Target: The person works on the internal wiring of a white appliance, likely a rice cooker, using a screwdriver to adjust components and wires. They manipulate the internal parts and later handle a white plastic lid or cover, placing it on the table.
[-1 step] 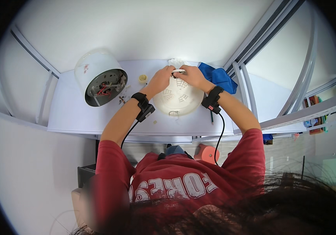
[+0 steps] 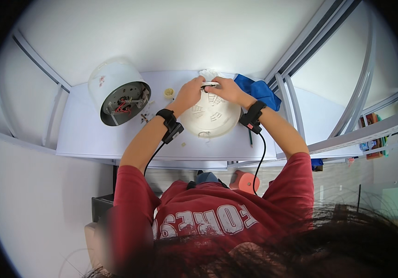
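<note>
A round cream-coloured cover [image 2: 211, 116] with groups of slots lies on the table in front of me. At its far edge both my hands are closed on a small thin white piece [image 2: 210, 84] with a dark spot beneath it. My left hand [image 2: 190, 94] pinches it from the left, and my right hand [image 2: 229, 91] grips it from the right. My fingers partly hide the piece, and I cannot tell whether it is joined to the cover. To the left, a white appliance housing [image 2: 115, 76] lies tipped over, its open end showing red wires [image 2: 124, 105].
Small loose parts [image 2: 144, 117] lie beside the housing, near a little yellowish cup [image 2: 169, 93]. A blue cloth [image 2: 260, 91] and crumpled white material [image 2: 209, 74] are at the back. A dark pencil-like stick [image 2: 251, 138] lies right of the cover. Black cables [image 2: 265, 150] hang from my wristbands.
The cream cover has shifted very slightly left, and the thin white piece between my hands has tilted a little. My arms have hardly moved.
</note>
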{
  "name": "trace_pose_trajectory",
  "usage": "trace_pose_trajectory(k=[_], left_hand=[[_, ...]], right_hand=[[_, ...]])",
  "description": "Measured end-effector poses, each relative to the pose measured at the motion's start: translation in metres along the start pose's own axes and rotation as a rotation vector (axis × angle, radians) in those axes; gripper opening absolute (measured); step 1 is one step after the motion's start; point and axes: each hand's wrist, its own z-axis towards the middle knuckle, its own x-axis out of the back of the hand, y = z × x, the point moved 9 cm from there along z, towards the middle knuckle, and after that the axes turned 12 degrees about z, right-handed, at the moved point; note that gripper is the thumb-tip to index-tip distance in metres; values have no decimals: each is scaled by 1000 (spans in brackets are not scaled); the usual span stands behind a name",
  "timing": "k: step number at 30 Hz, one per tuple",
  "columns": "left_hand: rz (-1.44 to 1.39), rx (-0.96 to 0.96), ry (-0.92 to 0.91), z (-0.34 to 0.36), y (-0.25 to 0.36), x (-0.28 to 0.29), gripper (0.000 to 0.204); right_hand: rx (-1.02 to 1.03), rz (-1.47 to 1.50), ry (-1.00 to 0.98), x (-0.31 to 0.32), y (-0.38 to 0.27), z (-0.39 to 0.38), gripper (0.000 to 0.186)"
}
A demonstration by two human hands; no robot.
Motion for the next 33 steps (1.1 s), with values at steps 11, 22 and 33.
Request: trace_pose_trajectory(k=[11,22,33], left_hand=[[-64,123,-86,-10,-18,-15,30],[-45,160,-154,-15,-28,-26,35],[-64,115,-326,-56,-51,-42,61]], right_hand=[[-19,125,-168,-14,32,5,40],[-120,-71,-148,-23,64,11,35],[-148,-11,-203,-65,102,18,35]])
